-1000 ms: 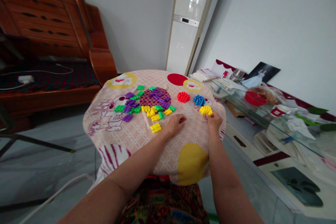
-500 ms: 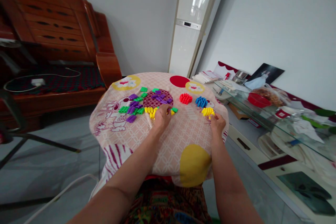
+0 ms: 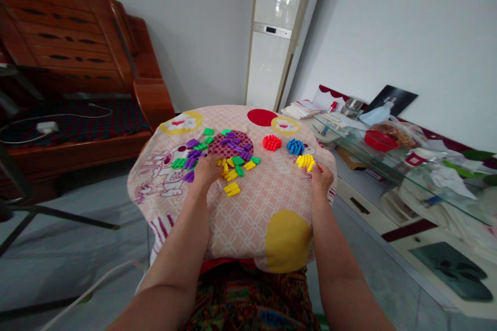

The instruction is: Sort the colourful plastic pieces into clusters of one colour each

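Observation:
Over the left part of the round table, my left hand (image 3: 207, 169) reaches down among loose plastic building blocks; its fingertips are hidden, so I cannot see whether it grips one. Beside it lie yellow blocks (image 3: 232, 189), green blocks (image 3: 238, 161) and purple blocks (image 3: 191, 162). At the right side my right hand (image 3: 322, 176) has its fingers closed at the near edge of a yellow block cluster (image 3: 305, 161). Just beyond that cluster sits a blue block cluster (image 3: 295, 146), with a red block cluster (image 3: 272, 142) to its left.
A patterned cloth (image 3: 248, 227) covers the table. On the right runs a glass-topped cabinet (image 3: 349, 145) with a red bowl (image 3: 380, 140) and papers (image 3: 303, 109). A wooden bench (image 3: 73, 57) stands at left, a tall white air conditioner (image 3: 267, 62) behind.
My left hand has moved left across the pile, and several yellow and green blocks now lie spread out to its right. My right hand stays by the yellow cluster. The view has shifted slightly.

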Demonstrator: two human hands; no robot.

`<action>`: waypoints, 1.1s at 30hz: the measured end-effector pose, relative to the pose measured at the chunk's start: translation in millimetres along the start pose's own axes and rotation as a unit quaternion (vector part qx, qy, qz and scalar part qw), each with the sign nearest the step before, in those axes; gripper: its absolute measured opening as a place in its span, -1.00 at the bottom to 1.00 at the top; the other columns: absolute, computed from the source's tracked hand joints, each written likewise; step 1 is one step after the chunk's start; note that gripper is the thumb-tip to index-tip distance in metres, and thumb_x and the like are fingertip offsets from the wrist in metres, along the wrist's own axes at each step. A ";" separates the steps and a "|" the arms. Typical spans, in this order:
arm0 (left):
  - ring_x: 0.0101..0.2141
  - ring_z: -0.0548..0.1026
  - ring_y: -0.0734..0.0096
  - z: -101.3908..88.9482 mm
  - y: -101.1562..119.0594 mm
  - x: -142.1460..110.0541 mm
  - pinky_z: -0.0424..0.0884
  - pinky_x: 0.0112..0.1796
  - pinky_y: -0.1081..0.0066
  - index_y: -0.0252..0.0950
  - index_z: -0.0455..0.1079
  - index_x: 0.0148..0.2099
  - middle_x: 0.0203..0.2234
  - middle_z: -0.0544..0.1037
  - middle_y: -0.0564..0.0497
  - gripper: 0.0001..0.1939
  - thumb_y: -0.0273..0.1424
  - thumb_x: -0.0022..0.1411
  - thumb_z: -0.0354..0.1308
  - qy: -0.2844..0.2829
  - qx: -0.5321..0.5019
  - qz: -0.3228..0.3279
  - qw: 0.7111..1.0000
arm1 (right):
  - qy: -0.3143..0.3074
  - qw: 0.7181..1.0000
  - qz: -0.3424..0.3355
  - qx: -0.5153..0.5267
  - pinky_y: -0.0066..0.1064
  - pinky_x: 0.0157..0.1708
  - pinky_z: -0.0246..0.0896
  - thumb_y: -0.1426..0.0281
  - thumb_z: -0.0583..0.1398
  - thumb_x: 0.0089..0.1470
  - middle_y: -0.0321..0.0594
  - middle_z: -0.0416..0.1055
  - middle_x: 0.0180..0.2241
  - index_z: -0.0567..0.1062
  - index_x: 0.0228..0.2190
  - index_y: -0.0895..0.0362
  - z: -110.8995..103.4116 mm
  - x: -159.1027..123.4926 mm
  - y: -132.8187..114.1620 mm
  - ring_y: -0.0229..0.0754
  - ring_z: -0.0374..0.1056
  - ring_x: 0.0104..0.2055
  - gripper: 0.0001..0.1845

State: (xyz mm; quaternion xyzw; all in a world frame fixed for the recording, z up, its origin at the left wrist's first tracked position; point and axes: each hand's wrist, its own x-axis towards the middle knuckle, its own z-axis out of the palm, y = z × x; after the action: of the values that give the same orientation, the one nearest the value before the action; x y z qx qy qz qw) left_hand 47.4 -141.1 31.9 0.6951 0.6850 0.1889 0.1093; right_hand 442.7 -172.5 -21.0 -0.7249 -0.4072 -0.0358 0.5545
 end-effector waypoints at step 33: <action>-0.17 0.53 0.25 112.3 238.7 -5.0 0.40 -0.15 0.36 -0.34 0.47 -0.09 -0.21 0.60 -0.16 -0.80 -0.41 0.24 0.20 -0.052 -0.166 0.220 0.960 | -0.015 1.000 -0.005 -0.011 -0.28 -0.21 0.23 0.19 -0.02 0.06 -0.02 0.58 -0.37 0.65 -0.32 0.22 -6.7 -0.9 -1.8 -0.06 0.35 -0.32 -0.48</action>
State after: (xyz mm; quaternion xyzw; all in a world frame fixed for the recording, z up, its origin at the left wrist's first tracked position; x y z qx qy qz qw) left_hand 311.2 -143.0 27.8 0.8099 0.4673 0.2828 0.2139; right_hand 443.7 -178.4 -17.5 -0.7292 -0.4187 -0.0327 0.5402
